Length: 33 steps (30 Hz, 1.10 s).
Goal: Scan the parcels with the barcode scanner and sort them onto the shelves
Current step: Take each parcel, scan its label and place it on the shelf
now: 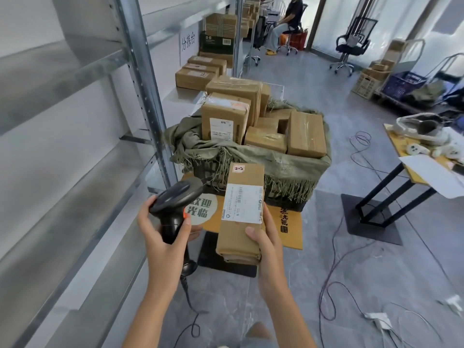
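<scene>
Fingers of the left hand [164, 237] curled round the grip of a black barcode scanner [175, 204], thumb on the back of its head, an orange trigger showing under the forefinger. Its cable [187, 292] trailed to the grey floor. The right hand [266, 243] clamped a tall brown parcel [242, 212] from below, thumb across its front, just beside the scanner's head. The parcel's white shipping label [243, 206] carried a barcode and small print too fine to read; a small sticker [238, 168] at its top read "2-2".

Behind them, a black crate [283, 197] lined with a green sack [226, 149] held more taped parcels [306, 134]. Metal shelves [75, 136] ran along the left, where a white sign [188, 42] showed "分拣台". A yellow board [292, 229] under the crate bore "欢迎光临".
</scene>
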Each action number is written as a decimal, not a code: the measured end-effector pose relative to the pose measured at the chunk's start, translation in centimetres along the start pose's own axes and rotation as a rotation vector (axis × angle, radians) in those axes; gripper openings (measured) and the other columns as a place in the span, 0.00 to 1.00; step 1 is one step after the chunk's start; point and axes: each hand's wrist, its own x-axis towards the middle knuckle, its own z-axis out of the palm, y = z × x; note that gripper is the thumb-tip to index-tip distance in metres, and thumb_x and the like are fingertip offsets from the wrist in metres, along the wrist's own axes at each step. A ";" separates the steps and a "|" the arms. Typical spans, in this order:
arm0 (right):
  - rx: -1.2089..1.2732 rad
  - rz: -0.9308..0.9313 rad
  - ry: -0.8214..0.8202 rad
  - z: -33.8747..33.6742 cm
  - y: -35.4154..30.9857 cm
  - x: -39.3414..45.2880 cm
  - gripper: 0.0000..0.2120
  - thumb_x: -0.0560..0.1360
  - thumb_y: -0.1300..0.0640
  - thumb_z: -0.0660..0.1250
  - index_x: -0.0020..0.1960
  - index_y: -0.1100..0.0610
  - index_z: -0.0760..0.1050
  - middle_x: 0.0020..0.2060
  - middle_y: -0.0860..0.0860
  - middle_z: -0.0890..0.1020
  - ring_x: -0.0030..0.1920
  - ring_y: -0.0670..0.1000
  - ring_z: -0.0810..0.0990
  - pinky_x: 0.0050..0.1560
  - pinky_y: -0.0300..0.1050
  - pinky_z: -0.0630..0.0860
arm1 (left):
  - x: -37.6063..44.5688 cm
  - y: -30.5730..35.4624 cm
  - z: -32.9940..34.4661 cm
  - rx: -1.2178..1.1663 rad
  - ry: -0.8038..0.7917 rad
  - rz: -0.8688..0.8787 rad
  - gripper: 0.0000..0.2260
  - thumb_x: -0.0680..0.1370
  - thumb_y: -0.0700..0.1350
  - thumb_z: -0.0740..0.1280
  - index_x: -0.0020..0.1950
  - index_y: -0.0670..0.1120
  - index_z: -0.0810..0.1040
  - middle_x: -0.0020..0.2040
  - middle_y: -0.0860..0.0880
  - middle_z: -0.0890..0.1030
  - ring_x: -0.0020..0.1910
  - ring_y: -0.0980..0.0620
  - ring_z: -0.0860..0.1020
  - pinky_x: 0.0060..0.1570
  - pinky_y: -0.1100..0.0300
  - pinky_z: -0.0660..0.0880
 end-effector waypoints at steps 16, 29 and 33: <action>0.080 -0.020 0.024 -0.9 -7.9 18.5 0.39 0.60 0.43 0.74 0.71 0.36 0.70 0.61 0.43 0.82 0.56 0.48 0.84 0.52 0.54 0.83 | 13.4 -1.1 11.1 -0.023 -0.031 0.098 0.31 0.80 0.33 0.68 0.70 0.65 0.64 0.66 0.37 0.75 0.44 0.38 0.86 0.48 0.50 0.85; 0.071 0.021 0.119 0.3 -11.4 32.3 0.35 0.69 0.49 0.74 0.74 0.39 0.67 0.67 0.46 0.78 0.62 0.50 0.80 0.63 0.60 0.78 | 20.9 -2.1 16.8 0.061 0.058 0.148 0.34 0.80 0.30 0.68 0.68 0.68 0.65 0.66 0.36 0.75 0.41 0.40 0.86 0.46 0.53 0.85; -0.005 0.090 0.141 0.3 -11.2 34.1 0.29 0.73 0.47 0.69 0.73 0.37 0.68 0.67 0.45 0.76 0.64 0.50 0.77 0.68 0.61 0.73 | 22.6 -2.3 17.8 0.051 0.041 0.149 0.35 0.80 0.31 0.67 0.66 0.71 0.65 0.57 0.54 0.83 0.41 0.42 0.86 0.47 0.56 0.84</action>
